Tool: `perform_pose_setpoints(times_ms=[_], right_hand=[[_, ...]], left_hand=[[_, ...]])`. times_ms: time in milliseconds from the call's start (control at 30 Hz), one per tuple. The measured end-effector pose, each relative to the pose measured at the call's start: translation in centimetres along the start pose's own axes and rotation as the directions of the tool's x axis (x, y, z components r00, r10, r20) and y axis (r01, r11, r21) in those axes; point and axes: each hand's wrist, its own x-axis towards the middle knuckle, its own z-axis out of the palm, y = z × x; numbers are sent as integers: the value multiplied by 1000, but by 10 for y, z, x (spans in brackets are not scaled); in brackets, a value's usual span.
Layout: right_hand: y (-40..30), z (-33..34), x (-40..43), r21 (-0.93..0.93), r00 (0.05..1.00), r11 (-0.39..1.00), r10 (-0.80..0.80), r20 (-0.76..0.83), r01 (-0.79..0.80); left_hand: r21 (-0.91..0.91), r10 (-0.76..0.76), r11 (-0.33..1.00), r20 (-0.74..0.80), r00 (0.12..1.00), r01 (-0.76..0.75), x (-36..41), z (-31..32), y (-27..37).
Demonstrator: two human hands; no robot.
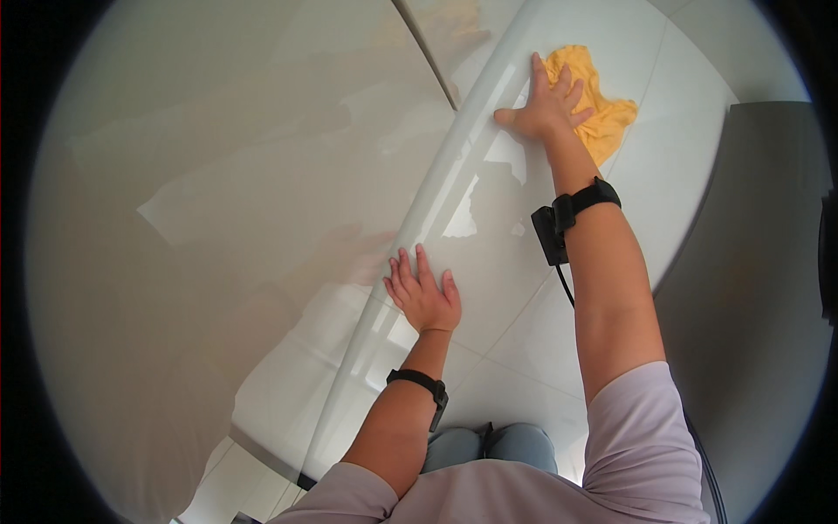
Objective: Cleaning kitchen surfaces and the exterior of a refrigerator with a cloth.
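Observation:
My right hand (pixel 546 105) is spread with its fingers apart, at the upper right, with its outer fingers over a crumpled yellow cloth (pixel 605 118). The cloth lies on a glossy white surface (pixel 497 288), right of a long rounded edge (pixel 452 157). Lower down, my left hand (pixel 425 295) rests flat, fingertips at that same rounded edge, holding nothing. Beyond the edge a glossy panel (pixel 262 164) mirrors my arms and shirt.
A grey curved surface (pixel 740 275) borders the white one on the right. A dark gap (pixel 425 52) cuts the reflective panel at the top. From the black device (pixel 550 232) on my right forearm runs a cable.

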Motion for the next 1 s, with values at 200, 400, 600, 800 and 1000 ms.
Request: perform_pose_setpoints(times_ms=[200,400,600,800,1000], right_hand=[[-3,1,-2,-9,1000,1000,8,-13,-8],[0,2,3,-62,1000,998,15,12,-14],[-4,4,1,-80,1000,996,25,-2,-25],[-2,4,3,-44,1000,999,27,-11,-28],[55,0,14,23,932,957,-278,-231,291]], left_hand=[[6,2,1000,-8,1000,-2,0,2,-3],[-8,-1,1000,-3,1000,1,0,2,-1],[-6,-4,1000,2,1000,4,-1,1,-2],[-3,-1,1000,3,1000,1,0,1,-2],[14,-7,1000,14,1000,7,0,0,-2]])
